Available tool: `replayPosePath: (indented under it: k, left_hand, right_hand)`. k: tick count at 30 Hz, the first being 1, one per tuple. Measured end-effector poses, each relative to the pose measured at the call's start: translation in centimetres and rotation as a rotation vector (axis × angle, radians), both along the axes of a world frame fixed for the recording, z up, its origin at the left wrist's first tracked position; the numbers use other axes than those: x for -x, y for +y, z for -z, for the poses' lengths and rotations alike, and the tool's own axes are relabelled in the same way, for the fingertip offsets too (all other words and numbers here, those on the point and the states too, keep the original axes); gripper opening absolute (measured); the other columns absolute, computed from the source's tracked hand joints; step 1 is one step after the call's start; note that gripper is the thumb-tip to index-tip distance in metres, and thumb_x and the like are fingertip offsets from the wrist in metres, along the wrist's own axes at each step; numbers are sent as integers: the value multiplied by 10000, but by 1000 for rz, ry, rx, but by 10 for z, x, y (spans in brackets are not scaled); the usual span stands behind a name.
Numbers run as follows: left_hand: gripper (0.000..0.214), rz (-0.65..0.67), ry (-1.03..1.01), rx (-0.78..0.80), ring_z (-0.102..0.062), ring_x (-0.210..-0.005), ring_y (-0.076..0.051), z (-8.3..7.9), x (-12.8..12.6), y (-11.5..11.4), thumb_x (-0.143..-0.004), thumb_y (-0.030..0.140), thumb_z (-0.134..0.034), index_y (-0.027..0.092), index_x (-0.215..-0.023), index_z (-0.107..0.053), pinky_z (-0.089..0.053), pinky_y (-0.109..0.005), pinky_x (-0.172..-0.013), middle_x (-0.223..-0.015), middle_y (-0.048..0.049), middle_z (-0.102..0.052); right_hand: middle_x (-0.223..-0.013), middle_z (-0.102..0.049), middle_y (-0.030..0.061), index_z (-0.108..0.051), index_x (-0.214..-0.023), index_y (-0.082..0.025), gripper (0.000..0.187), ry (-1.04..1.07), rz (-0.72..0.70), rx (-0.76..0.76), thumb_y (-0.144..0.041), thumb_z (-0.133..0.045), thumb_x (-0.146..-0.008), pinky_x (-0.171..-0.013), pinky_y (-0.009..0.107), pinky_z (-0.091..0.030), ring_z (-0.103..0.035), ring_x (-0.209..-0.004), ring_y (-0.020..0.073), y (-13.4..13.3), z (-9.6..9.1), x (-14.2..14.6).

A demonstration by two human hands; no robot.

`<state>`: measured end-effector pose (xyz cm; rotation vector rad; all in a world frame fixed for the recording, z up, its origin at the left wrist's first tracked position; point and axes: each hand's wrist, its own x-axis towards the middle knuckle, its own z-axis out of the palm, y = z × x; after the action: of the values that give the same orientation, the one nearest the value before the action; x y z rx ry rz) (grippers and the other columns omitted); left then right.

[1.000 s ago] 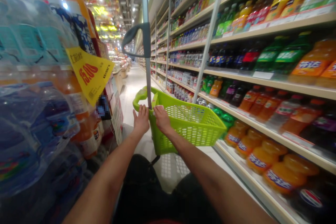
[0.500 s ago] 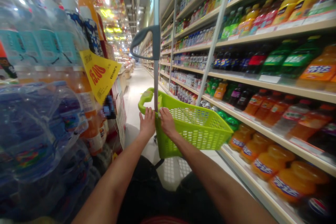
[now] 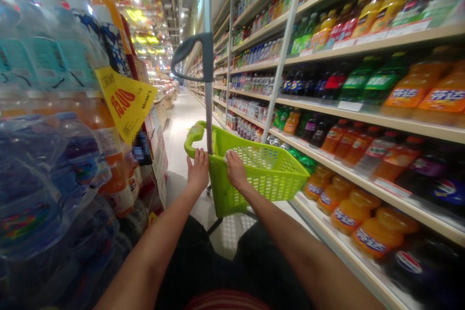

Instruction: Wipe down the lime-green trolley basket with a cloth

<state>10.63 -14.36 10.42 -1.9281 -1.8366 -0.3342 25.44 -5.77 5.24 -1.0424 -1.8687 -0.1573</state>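
Note:
A lime-green rolling shopping basket [image 3: 227,198] stands tilted before me, its grey pull handle [image 3: 209,58] raised. My left hand [image 3: 198,169] grips the rim at the near left corner, just left of the handle's metal pole [image 3: 209,121], with its fingers over the edge. On the same rim, right of the pole, my right hand [image 3: 237,169] presses a small white tissue [image 3: 226,156] with bent fingers; most of the tissue is hidden under them. The part of the basket's inside that shows is bare perforated plastic.
Shelves [image 3: 363,106] of soft-drink bottles run along the right side, close to the basket. At left stand wrapped packs of bottles [image 3: 32,184] and a yellow price sign [image 3: 125,104]. A pale tiled aisle [image 3: 185,101] stretches ahead.
My right hand has slid right along the basket rim, away from the pole, with the tissue. My left hand stays by the pole. The whole view has shifted slightly.

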Motion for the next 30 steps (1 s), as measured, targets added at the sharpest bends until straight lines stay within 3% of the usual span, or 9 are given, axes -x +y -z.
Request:
replayPosePath:
  k: [3, 5, 11, 13, 19, 22, 26, 30]
  left_hand:
    - [643, 8, 5, -5, -67, -1380, -286, -1, 0, 0, -767, 91, -317, 69, -1402, -217, -107, -582, -1069, -1494, -147, -161]
    - [657, 7, 13, 6, -65, -1380, -286, -1, 1, 1, -758, 88, -325, 78, -1405, -212, -103, -585, -1069, -1495, -145, -159]
    - [665, -10, 36, 20, -74, -1380, -281, -2, 3, 2, -748, 67, -317, 79, -1405, -213, -135, -587, -1062, -1497, -136, -156]
    - [651, -7, 38, 8, -76, -1379, -286, -2, 2, 3, -755, 68, -308, 67, -1400, -221, -141, -583, -1063, -1495, -141, -162]
    - [625, -27, 29, 34, -103, -1373, -296, -6, -4, -1, -772, 89, -314, 65, -1392, -243, -143, -580, -1061, -1489, -154, -178]
    - [596, -5, 30, 18, -165, -1359, -297, -14, -1, -3, -778, 118, -345, 70, -1370, -294, -171, -551, -1063, -1467, -160, -246]
    - [485, 62, -24, -25, -324, -1288, -258, -30, 12, 2, -813, 203, -385, 137, -1293, -412, -197, -491, -1071, -1369, -130, -423]
    - [431, 25, -112, -29, -310, -1294, -271, -39, 24, 12, -841, 335, -413, 165, -1235, -457, -170, -537, -1066, -1344, -117, -450]
  right_hand:
    - [-1292, -505, 137, -547, -1189, -108, 391, -25, -76, -55, -94, -366, -842, -1079, 435, -293, -374, -1269, 212, -9, -11, 24]
    - [-1301, -501, 121, -559, -1176, -121, 380, -58, -102, -77, -98, -372, -846, -1086, 428, -284, -364, -1279, 205, -11, -13, 24]
    - [-1270, -524, 160, -588, -1124, -102, 380, -20, 55, 20, -37, -429, -785, -1038, 484, -330, -387, -1263, 237, 2, 12, -30]
    - [-1269, -520, 172, -585, -1125, -91, 385, 20, 88, 41, -29, -426, -780, -1037, 501, -323, -382, -1265, 245, 4, 16, -35]
    - [-1327, -474, 132, -559, -1180, -123, 379, 43, -88, -39, -101, -369, -852, -1095, 463, -263, -300, -1318, 210, -11, -3, 22]
    - [-1337, -467, 114, -568, -1174, -144, 369, 42, -130, -79, -116, -372, -862, -1094, 455, -271, -276, -1330, 204, -17, -4, 33]
    - [-1330, -472, 121, -576, -1163, -155, 383, 72, -62, -75, -89, -375, -844, -1063, 479, -308, -288, -1324, 216, -13, 16, 5]
    - [-1330, -468, 136, -564, -1175, -135, 440, 84, 13, -41, -41, -383, -786, -1052, 493, -315, -286, -1324, 224, -2, 36, -20]
